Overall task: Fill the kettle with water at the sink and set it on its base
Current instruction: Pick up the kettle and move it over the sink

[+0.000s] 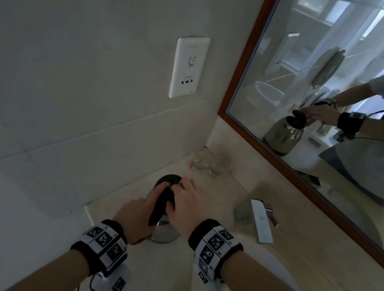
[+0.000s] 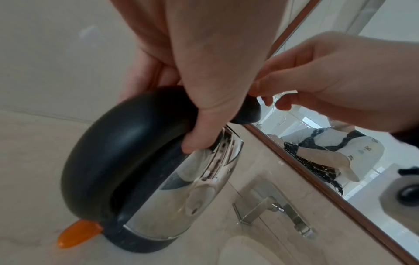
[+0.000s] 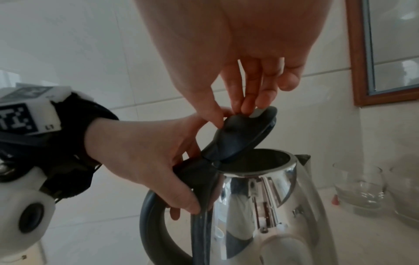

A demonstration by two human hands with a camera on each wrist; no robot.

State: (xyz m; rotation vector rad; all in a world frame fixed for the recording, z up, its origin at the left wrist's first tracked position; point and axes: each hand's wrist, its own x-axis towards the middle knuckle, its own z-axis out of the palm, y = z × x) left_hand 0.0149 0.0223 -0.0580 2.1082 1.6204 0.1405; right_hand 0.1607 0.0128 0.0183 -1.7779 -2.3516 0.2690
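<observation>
Kettle [image 3: 256, 206], frame centre: our left hand [image 3: 145, 157] grips its handle [image 3: 158, 215]; our right hand [image 3: 229, 100] pinches the raised lid [image 3: 244, 132]. We judge filling and basing both outstanding.

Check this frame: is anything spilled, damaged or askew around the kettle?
Nothing stands out. The kettle stands upright on the counter; its lid is tilted up only because the right hand pinches it while the left hand grips the handle. No water is seen on the counter.
</observation>
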